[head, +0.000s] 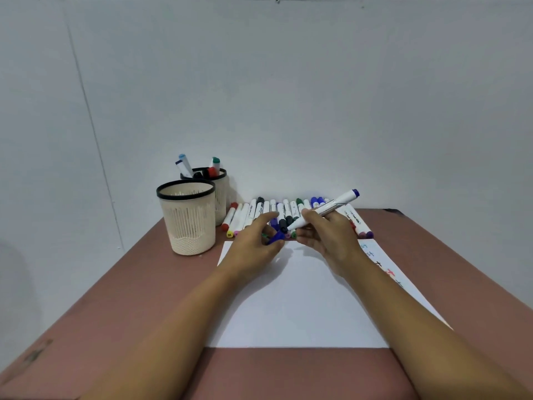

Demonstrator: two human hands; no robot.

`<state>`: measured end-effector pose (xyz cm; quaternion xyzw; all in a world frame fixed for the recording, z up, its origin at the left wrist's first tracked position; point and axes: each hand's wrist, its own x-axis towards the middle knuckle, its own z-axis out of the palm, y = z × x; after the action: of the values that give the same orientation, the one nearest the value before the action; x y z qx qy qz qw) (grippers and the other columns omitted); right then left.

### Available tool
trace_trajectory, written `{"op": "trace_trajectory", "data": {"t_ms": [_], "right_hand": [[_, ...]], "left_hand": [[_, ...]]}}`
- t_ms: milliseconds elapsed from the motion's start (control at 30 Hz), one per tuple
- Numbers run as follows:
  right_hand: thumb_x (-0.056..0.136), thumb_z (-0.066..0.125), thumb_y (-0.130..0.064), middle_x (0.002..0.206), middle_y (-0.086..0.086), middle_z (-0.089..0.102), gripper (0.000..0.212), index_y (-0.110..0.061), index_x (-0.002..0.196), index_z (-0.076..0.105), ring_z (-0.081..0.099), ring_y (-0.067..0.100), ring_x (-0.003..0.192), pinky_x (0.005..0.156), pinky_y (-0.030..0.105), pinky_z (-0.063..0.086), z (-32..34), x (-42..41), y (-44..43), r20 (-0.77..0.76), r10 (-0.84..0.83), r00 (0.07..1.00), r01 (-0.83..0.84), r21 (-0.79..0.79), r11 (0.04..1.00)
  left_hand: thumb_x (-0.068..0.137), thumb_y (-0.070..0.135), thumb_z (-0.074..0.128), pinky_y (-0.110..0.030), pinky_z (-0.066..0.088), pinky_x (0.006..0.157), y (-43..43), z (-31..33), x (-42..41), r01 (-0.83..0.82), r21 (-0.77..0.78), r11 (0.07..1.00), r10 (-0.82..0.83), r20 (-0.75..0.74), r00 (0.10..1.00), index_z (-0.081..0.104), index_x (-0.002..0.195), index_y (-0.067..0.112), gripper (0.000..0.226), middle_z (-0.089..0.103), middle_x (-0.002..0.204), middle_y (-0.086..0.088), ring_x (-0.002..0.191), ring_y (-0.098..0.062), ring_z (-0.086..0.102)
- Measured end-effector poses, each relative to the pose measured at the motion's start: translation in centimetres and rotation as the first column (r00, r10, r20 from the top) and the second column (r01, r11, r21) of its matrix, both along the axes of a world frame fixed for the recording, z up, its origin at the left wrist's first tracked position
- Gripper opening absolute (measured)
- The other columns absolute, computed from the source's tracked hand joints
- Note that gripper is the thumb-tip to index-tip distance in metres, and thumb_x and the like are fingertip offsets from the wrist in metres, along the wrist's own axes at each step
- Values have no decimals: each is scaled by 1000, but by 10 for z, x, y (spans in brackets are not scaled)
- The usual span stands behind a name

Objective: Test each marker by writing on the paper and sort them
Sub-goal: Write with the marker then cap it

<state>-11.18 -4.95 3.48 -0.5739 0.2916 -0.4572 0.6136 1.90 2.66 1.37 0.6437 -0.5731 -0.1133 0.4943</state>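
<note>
Nearest, flat on the reddish-brown worktop: white paper, with a scribbled sheet showing along its right edge. Over the paper's far edge, left hand pinching a blue cap; right hand wrapped round an uncapped white-barrelled marker, tip slanting down toward the cap, blue tail raised to the right. Just behind, a row of markers lying side by side. To the left, a mesh pen cup; touching it behind, a rear cup holding several upright markers.
</note>
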Motion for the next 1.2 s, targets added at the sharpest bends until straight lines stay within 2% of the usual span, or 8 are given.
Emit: {"op": "trace_trajectory", "data": {"t_ms": [233, 333, 433, 533, 667, 933, 1067, 1200], "right_hand": [[94, 59, -19, 76, 3, 66, 12, -10, 90, 66, 60, 10, 62, 58, 22, 51, -7, 3, 5, -97, 94, 991, -96, -9, 995], [93, 61, -22, 62, -3, 58, 18, -12, 79, 66, 51, 5, 53, 52, 20, 43, -6, 0, 7, -103, 88, 991, -87, 14, 996], [93, 61, -20, 55, -2, 51, 24, -9, 72, 61, 46, 4, 44, 46, 19, 34, -4, -3, 9, -16, 115, 993, -114, 85, 990], [94, 59, -18, 50, -3, 55, 23, -7, 73, 56, 44, 3, 43, 44, 16, 34, -3, -3, 13, 51, 161, 986, -165, 105, 981], [93, 60, -17, 55, 0, 49, 19, -7, 77, 57, 43, 4, 44, 43, 15, 36, -4, -2, 12, 115, 193, 974, -209, 151, 966], [94, 58, -17, 54, -2, 51, 17, -7, 80, 59, 47, 4, 44, 44, 15, 40, -6, -3, 10, 133, 234, 963, -255, 170, 952], [92, 60, -20, 63, 1, 52, 16, -9, 81, 60, 51, 6, 50, 48, 18, 40, -1, -5, 7, 63, 219, 974, -225, 103, 969], [90, 64, -32, 76, -1, 62, 16, -17, 88, 67, 60, 14, 77, 63, 26, 45, -2, -8, 7, -49, 154, 987, -151, 64, 986]], "left_hand": [[87, 12, 64, -5, 42, 71, 2, 1, -3, 36, -70, 997, -32, 55, 998, 49, 128, 27, 46, 59, 89, 14, 79, 4, 57], [86, 14, 66, -13, 45, 74, 1, 1, -2, 12, -71, 997, -13, -19, 1000, 56, 109, 23, 27, 65, 88, 8, 82, -3, 62], [90, 17, 62, -11, 42, 60, 2, 4, -5, 27, -30, 999, -29, -53, 998, 61, 91, 17, 2, 64, 77, 2, 62, 1, 57], [94, 20, 55, -10, 37, 52, 5, 6, -9, 87, -13, 996, -88, -59, 994, 63, 86, 14, 13, 59, 64, 6, 50, 2, 48], [96, 22, 51, -23, 32, 53, 6, 6, -9, 119, -14, 993, -120, -155, 981, 66, 89, -2, 29, 47, 49, 12, 48, -6, 37], [98, 19, 48, -18, 29, 48, 6, 10, -10, 261, 7, 965, -230, -450, 863, 62, 100, -13, 34, 40, 62, -4, 47, -8, 32], [96, 20, 51, -18, 37, 50, 6, 12, -12, 217, -14, 976, -198, -469, 861, 63, 97, -7, 29, 58, 68, -4, 50, -8, 45], [92, 15, 58, -19, 43, 56, 8, 15, -9, 112, -72, 991, -133, -483, 866, 66, 89, 9, 10, 67, 69, 1, 56, -7, 58]]}}
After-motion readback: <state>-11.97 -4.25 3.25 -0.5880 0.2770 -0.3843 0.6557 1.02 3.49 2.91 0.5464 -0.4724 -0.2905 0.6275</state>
